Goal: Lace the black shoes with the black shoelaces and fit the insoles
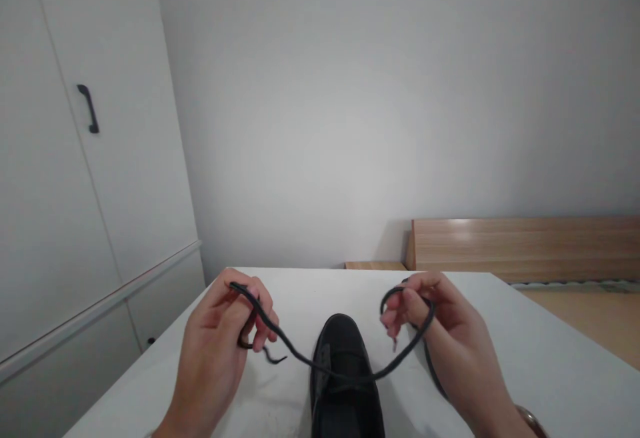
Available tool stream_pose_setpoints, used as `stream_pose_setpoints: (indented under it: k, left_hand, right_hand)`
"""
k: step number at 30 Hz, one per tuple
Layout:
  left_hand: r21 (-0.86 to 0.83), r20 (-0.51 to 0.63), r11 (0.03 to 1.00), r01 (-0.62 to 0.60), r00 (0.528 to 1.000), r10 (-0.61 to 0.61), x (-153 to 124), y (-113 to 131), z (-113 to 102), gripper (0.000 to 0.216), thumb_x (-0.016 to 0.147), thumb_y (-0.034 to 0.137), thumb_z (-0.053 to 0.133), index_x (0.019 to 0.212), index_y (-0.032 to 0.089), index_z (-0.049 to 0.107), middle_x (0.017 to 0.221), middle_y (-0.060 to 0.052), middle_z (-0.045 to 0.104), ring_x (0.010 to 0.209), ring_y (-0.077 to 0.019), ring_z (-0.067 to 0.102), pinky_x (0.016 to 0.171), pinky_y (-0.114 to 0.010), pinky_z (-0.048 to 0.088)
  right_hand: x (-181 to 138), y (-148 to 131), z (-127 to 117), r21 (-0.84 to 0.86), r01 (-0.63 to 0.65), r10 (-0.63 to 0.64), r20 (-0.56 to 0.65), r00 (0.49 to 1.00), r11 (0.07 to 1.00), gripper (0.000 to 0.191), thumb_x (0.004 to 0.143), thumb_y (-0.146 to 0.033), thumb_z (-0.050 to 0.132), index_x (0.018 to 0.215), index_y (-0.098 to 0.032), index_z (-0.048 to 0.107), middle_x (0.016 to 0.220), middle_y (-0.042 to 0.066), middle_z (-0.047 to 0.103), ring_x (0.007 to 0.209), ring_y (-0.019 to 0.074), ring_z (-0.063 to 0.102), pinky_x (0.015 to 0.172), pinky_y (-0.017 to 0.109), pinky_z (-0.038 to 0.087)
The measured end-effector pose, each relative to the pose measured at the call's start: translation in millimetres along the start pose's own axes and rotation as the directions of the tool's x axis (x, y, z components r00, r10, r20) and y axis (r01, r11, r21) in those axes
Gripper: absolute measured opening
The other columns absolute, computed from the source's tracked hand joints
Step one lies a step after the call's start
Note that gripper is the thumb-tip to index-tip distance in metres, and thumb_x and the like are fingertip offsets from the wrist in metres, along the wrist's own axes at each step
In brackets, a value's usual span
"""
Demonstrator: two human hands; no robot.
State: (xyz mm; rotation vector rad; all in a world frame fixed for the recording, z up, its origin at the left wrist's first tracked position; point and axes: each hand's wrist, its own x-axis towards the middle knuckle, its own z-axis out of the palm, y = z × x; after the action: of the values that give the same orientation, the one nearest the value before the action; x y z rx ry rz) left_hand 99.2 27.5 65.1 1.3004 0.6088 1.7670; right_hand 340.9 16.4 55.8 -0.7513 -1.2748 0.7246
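Observation:
A black lace-up shoe (345, 378) stands on a white table (540, 358), toe pointing away from me. Two ends of its black shoelace (295, 351) run up and out from the eyelets. My left hand (220, 351) is closed, pinching a loop of the left lace end above the table, left of the shoe. My right hand (445, 338) is closed too, pinching a loop of the right lace end, right of the shoe. Both laces are pulled fairly taut. A short lace tip hangs below each hand.
A white wardrobe (75, 191) with a dark handle (89, 109) stands at the left. A plain grey wall is behind. A wooden bed frame (520, 248) lies at the back right beyond the table's far edge.

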Motion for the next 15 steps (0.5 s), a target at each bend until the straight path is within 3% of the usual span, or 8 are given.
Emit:
stream_pose_setpoints:
  k: [2,4,6,8,10,11,13,15]
  left_hand:
    - [0.094,0.021,0.994,-0.064,0.998,0.062,-0.3,14.0,9.2,0.021,0.09,0.032,0.063,0.074,0.02,0.055,0.06,0.005,0.059,0.052,-0.0118,0.055,0.057,-0.025,0.052]
    - [0.208,0.084,0.977,-0.036,0.996,0.019,-1.4,22.2,17.0,0.024,0.091,0.038,0.062,0.076,0.019,0.057,0.072,0.002,0.066,0.066,-0.0149,0.064,0.071,-0.029,0.056]
    - [0.267,0.163,0.96,0.082,0.978,-0.129,-3.4,22.8,21.2,0.031,0.089,0.047,0.062,0.078,0.019,0.057,0.078,0.0,0.067,0.069,-0.0157,0.066,0.067,-0.026,0.055]
    - [0.28,0.229,0.932,0.23,0.927,-0.298,-4.9,17.3,18.4,0.036,0.089,0.055,0.058,0.081,0.02,0.053,0.067,0.003,0.062,0.051,-0.0117,0.058,0.048,-0.02,0.045]
    - [0.281,0.238,0.9,0.334,0.884,-0.403,-4.5,9.4,6.0,0.039,0.09,0.06,0.052,0.083,0.022,0.049,0.053,0.009,0.048,0.034,-0.0063,0.036,0.037,-0.016,0.026]
    - [0.295,0.209,0.891,0.346,0.886,-0.413,-3.5,5.8,-4.0,0.039,0.09,0.061,0.051,0.083,0.022,0.047,0.05,0.011,0.041,0.034,-0.0053,0.027,0.036,-0.016,0.018]
    - [0.378,0.108,0.884,0.273,0.936,-0.336,-1.8,0.3,-30.0,0.039,0.088,0.059,0.053,0.079,0.022,0.046,0.051,0.012,0.032,0.039,-0.006,0.021,0.04,-0.017,0.013]
    - [0.557,0.03,0.819,0.139,0.982,-0.187,-3.0,-3.6,-60.1,0.037,0.087,0.055,0.055,0.076,0.021,0.046,0.054,0.01,0.031,0.045,-0.0083,0.028,0.045,-0.018,0.02]
  right_hand:
    - [-0.3,-16.9,24.0,0.051,-0.064,0.055,0.167,0.984,0.997,0.023,0.089,-0.041,0.066,0.086,-0.021,0.055,0.075,0.002,0.072,0.062,0.0136,0.069,0.059,0.025,0.056]
    - [0.4,-27.3,46.9,0.06,-0.099,0.077,0.293,0.953,0.993,0.02,0.091,-0.039,0.064,0.088,-0.021,0.056,0.078,0.003,0.073,0.067,0.015,0.069,0.064,0.028,0.057]
    - [2.3,-29.8,65.6,-0.028,0.004,0.006,0.354,0.935,1.0,0.012,0.09,-0.032,0.063,0.088,-0.02,0.06,0.08,0.002,0.071,0.072,0.0153,0.067,0.069,0.029,0.055]
    - [4.8,-26.1,77.9,-0.178,0.202,-0.121,0.385,0.915,0.963,0.005,0.089,-0.023,0.062,0.085,-0.021,0.064,0.079,0.001,0.069,0.077,0.0156,0.063,0.072,0.029,0.05]
    - [6.5,-20.1,82.5,-0.299,0.321,-0.172,0.433,0.885,0.899,0.007,0.086,-0.016,0.062,0.086,-0.021,0.066,0.082,0.001,0.067,0.078,0.0155,0.059,0.073,0.029,0.047]
    - [6.4,-17.3,81.8,-0.337,0.322,-0.144,0.459,0.877,0.885,0.009,0.085,-0.014,0.062,0.089,-0.021,0.065,0.083,0.0,0.066,0.077,0.015,0.058,0.073,0.028,0.047]
    - [3.2,-12.5,75.4,-0.415,0.267,-0.008,0.53,0.848,0.87,0.012,0.082,-0.012,0.065,0.091,-0.02,0.063,0.081,-0.001,0.066,0.072,0.0134,0.058,0.067,0.025,0.047]
    - [-4.5,-8.0,64.6,-0.517,0.252,0.169,0.634,0.755,0.818,0.014,0.078,-0.008,0.066,0.084,-0.021,0.065,0.073,-0.003,0.066,0.064,0.0118,0.059,0.059,0.021,0.045]
